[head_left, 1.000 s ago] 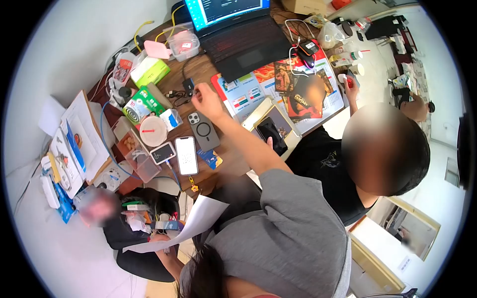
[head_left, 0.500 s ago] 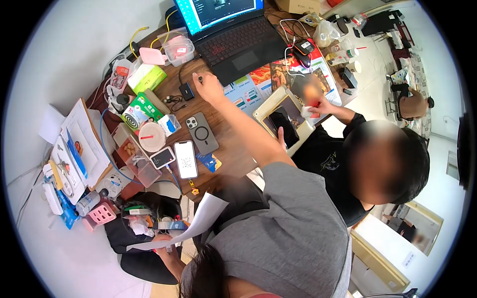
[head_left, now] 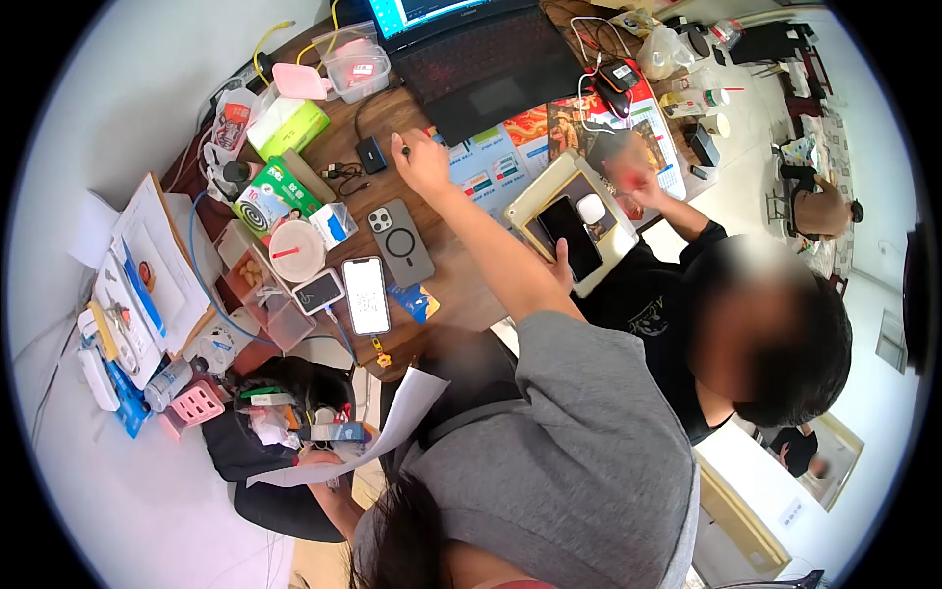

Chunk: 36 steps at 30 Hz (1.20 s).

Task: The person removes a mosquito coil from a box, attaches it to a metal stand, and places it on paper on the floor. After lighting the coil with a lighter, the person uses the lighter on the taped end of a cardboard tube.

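Observation:
My left hand (head_left: 319, 461), low in the view, grips a curling white sheet of paper (head_left: 407, 407) by its lower end; the sheet hides some of its fingers. Below it hangs an open black bag (head_left: 221, 442) with packets inside. My right hand (head_left: 424, 165) rests on the wooden desk, closed around a dark slim pen (head_left: 405, 151) whose end points up. It lies between a small black adapter box (head_left: 370, 155) and the printed mat (head_left: 481, 172), just below the laptop (head_left: 486, 83). Nearer me are a grey phone case (head_left: 401, 242) and a phone with a lit screen (head_left: 366, 296).
On my right, a person in black (head_left: 648, 304) holds a cream-framed tablet (head_left: 525, 209) bearing a black phone (head_left: 569, 238) and a white rounded thing (head_left: 591, 208). To the left crowd a lidded cup (head_left: 297, 249), a green box (head_left: 275, 204) and a tissue pack (head_left: 289, 128).
The view has tilted slightly. The other person's hand has left the white rounded thing, which now lies on the tablet. Both my hands keep their grip and have hardly moved.

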Motion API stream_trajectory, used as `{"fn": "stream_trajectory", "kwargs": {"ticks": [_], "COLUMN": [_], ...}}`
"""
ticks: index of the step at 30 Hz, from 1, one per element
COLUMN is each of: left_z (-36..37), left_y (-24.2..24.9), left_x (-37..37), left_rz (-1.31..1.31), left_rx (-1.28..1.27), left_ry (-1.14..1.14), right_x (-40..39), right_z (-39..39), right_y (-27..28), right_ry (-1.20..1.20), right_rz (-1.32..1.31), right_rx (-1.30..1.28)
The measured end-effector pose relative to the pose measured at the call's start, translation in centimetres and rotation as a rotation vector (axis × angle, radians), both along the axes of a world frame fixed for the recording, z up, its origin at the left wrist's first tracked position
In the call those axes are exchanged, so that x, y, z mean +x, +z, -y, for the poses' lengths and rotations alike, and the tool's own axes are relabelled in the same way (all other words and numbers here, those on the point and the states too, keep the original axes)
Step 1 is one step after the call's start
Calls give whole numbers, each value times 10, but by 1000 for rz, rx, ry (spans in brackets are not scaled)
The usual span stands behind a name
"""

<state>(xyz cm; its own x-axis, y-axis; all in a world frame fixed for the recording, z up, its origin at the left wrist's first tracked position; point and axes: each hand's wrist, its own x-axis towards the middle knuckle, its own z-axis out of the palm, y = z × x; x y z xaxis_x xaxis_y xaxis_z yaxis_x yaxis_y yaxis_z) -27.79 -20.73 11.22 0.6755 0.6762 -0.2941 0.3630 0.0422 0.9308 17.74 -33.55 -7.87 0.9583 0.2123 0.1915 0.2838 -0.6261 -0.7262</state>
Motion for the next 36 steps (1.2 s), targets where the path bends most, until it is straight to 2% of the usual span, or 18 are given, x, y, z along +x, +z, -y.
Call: {"fn": "stream_trajectory", "kwargs": {"ticks": [3, 5, 8, 11, 15, 19, 22, 26, 28, 29, 30, 31, 32, 33, 36], "left_z": [0, 4, -6, 0, -6, -1, -4, -11, -5, -3, -5, -10, -14, -16, -20], "left_y": [0, 4, -3, 1, -11, -15, -14, -6, 2, 5, 1, -9, -13, -13, -18], "left_x": [5, 13, 1, 8, 4, 1, -4, 4, 18, 22, 17, 8, 0, 3, 11], "left_rz": [-5, -17, -44, -15, -12, 6, 22, 58, 11, -12, 6, 25, 36, 35, 110], "left_rx": [52, 175, 89, 6, 15, 34, 46, -3, 15, 25, -41, -108, -175, -123, -82], "left_ry": [-28, -61, -113, -40, -57, -8, 6, -90, -61, -46, -36, -28, -20, -74, -132], "right_x": [-9, -10, -10, -8, 4, 1, -8, -50, -73, -76, -77, -84, -90, -95, -111], "right_z": [10, 20, 25, 21, 22, 21, 21, 49, 82, 104, 126, 142, 158, 166, 169], "right_y": [5, -21, -28, -36, -47, -55, -50, -15, -27, -14, -10, -4, -20, -26, -26], "right_ry": [26, -4, -37, -80, -94, -60, -79, -192, -360, -429, -447, -477, -372, -262, -56], "right_rz": [-37, -56, -104, -205, -279, -254, -347, -459, -323, -406, -407, -320, -343, -366, -331], "right_rx": [-80, -52, -12, -13, 67, -79, -92, -77, -107, -233, -252, -338, -442, -546, -495]}}
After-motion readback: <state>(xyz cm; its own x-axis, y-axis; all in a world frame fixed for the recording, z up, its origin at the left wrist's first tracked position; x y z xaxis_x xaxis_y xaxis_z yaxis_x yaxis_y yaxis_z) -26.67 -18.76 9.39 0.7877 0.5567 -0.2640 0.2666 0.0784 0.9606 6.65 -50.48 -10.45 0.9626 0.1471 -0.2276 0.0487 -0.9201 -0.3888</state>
